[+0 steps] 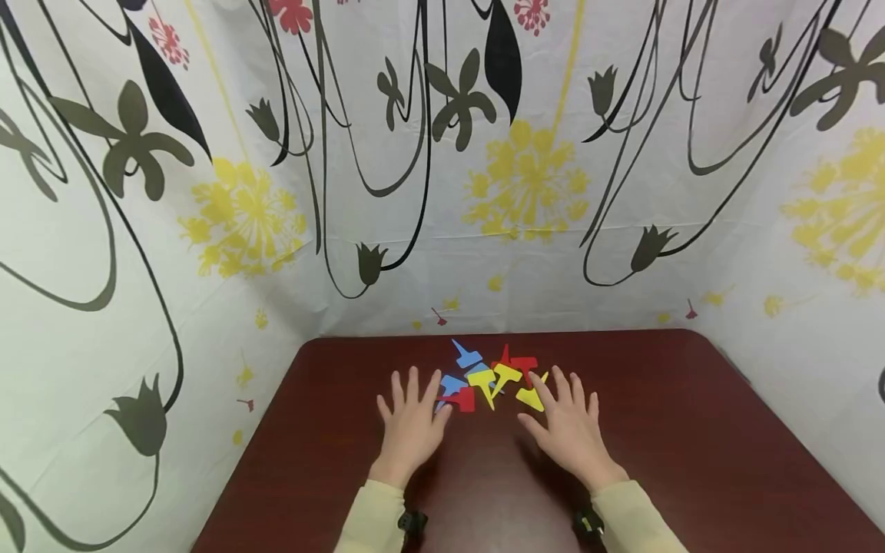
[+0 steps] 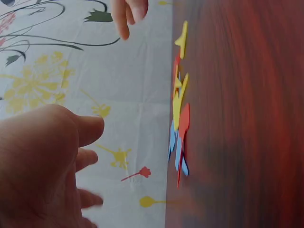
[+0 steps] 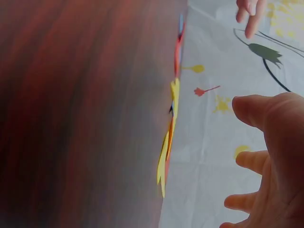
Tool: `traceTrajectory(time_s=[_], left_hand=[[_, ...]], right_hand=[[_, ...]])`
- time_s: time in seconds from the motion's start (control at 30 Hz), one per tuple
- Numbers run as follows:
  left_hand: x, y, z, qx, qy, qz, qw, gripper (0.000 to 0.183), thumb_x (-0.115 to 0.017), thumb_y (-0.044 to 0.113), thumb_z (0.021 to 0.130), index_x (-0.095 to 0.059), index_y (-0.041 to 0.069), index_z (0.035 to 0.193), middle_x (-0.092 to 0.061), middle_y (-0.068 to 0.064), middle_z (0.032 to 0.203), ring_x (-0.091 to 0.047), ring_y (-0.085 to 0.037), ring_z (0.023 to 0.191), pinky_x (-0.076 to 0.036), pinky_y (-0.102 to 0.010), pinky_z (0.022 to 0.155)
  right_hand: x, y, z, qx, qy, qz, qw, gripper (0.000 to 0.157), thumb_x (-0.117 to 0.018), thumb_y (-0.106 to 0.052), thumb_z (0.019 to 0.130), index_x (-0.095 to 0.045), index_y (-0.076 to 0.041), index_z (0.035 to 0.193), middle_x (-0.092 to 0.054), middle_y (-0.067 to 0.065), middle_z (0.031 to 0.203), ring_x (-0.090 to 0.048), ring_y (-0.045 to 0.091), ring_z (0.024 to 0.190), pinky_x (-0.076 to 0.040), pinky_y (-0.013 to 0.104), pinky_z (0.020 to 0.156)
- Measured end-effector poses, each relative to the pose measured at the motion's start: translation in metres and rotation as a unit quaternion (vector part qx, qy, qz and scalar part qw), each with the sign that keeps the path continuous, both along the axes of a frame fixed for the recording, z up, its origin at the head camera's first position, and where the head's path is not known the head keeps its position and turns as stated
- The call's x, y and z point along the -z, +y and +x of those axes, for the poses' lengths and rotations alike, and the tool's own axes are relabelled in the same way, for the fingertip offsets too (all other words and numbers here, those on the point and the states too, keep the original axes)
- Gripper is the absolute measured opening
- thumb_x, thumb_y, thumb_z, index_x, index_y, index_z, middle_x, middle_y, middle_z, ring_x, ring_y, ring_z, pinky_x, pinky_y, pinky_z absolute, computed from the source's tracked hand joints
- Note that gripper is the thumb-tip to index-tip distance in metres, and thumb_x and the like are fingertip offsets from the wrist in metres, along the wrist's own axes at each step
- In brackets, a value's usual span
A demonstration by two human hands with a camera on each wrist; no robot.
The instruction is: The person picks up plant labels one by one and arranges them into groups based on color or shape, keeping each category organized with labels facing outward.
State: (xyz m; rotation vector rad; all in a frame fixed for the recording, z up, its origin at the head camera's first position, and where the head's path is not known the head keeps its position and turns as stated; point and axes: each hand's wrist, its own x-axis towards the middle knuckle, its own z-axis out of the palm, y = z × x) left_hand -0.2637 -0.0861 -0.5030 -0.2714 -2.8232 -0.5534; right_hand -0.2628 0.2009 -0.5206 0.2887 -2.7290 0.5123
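Note:
Several flat T-shaped plant labels lie in a loose, overlapping pile on the table (image 1: pixel 477 453). At the back is a blue label (image 1: pixel 469 359), with a red label (image 1: pixel 524 364) to its right. Two yellow labels (image 1: pixel 482 379) lie mid-pile, and another yellow label (image 1: pixel 531 399) is at the right. My left hand (image 1: pixel 409 430) is over the table at the pile's left, fingers spread, nearest a red label (image 1: pixel 465 399). To the right, my right hand (image 1: pixel 570 434) has its fingers spread too, fingertips overlapping the right yellow label in the head view. Both hands hold nothing.
A floral-patterned white cloth (image 1: pixel 442 261) hangs behind the table and along both sides. The dark reddish-brown table has rounded far corners. Dark devices (image 1: pixel 412 524) are strapped at both wrists, below light sleeves (image 1: pixel 373 516).

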Motion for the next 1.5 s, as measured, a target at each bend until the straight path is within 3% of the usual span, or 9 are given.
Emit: traceTrajectory(time_s=[0.13, 0.3, 0.5, 0.8, 1.1, 1.27, 1.5], left_hand=[[-0.002, -0.010, -0.012, 0.055, -0.035, -0.028, 0.9975, 0.069, -0.059, 0.044, 0.099, -0.029, 0.029, 0.160, -0.028, -0.009, 0.164, -0.013, -0.044, 0.150, -0.014, -0.076, 0.109], [0.003, -0.017, -0.025, 0.136, -0.067, -0.061, 0.9866, 0.063, -0.058, 0.037, 0.102, -0.034, 0.025, 0.159, -0.032, -0.006, 0.162, -0.018, -0.039, 0.150, -0.021, -0.073, 0.109], [0.012, -0.013, -0.033, 0.187, -0.093, -0.110, 0.9718, 0.063, -0.058, 0.038, 0.102, -0.034, 0.029, 0.159, -0.037, -0.004, 0.160, -0.021, -0.037, 0.150, -0.020, -0.071, 0.111], [0.016, -0.008, -0.038, 0.210, -0.094, -0.182, 0.9562, 0.062, -0.058, 0.044, 0.100, -0.037, 0.032, 0.157, -0.037, -0.001, 0.160, -0.024, -0.035, 0.149, -0.021, -0.070, 0.111], [0.019, -0.007, -0.040, 0.209, -0.110, -0.219, 0.9466, 0.058, -0.053, 0.051, 0.100, -0.043, 0.033, 0.154, -0.037, 0.003, 0.160, -0.025, -0.031, 0.150, -0.021, -0.070, 0.112], [0.019, -0.005, -0.036, 0.210, -0.104, -0.226, 0.9455, 0.057, -0.054, 0.052, 0.100, -0.046, 0.032, 0.153, -0.039, 0.001, 0.158, -0.026, -0.032, 0.149, -0.022, -0.068, 0.112], [0.018, 0.001, -0.023, 0.213, -0.083, -0.252, 0.9403, 0.058, -0.056, 0.051, 0.099, -0.050, 0.025, 0.151, -0.044, -0.007, 0.155, -0.027, -0.036, 0.148, -0.026, -0.065, 0.112]], right_hand=[[-0.002, 0.007, -0.007, -0.029, -0.016, 0.029, 0.999, 0.075, -0.071, -0.051, 0.090, -0.043, -0.024, 0.155, -0.029, 0.022, 0.159, -0.018, 0.052, 0.144, -0.012, 0.080, 0.105], [0.003, 0.009, -0.012, -0.067, -0.037, 0.086, 0.993, 0.072, -0.070, -0.053, 0.090, -0.047, -0.025, 0.152, -0.032, 0.018, 0.159, -0.023, 0.049, 0.144, -0.016, 0.079, 0.105], [0.003, 0.005, -0.016, -0.116, -0.037, 0.124, 0.985, 0.071, -0.071, -0.053, 0.089, -0.052, -0.021, 0.149, -0.038, 0.016, 0.157, -0.026, 0.050, 0.143, -0.019, 0.078, 0.105], [0.004, 0.000, -0.024, -0.153, -0.072, 0.193, 0.967, 0.073, -0.066, -0.057, 0.091, -0.046, -0.026, 0.153, -0.038, 0.011, 0.157, -0.025, 0.048, 0.145, -0.017, 0.075, 0.109], [0.003, -0.008, -0.034, -0.228, -0.085, 0.186, 0.952, 0.071, -0.056, -0.060, 0.096, -0.041, -0.024, 0.156, -0.036, 0.007, 0.160, -0.025, 0.045, 0.146, -0.020, 0.077, 0.105], [0.005, -0.013, -0.040, -0.252, -0.100, 0.197, 0.942, 0.068, -0.051, -0.058, 0.100, -0.040, -0.021, 0.156, -0.034, 0.002, 0.162, -0.024, 0.042, 0.148, -0.020, 0.078, 0.105], [0.011, -0.011, -0.047, -0.252, -0.070, 0.232, 0.937, 0.062, -0.051, -0.049, 0.103, -0.042, -0.019, 0.156, -0.036, 0.002, 0.160, -0.024, 0.038, 0.148, -0.020, 0.074, 0.109]])
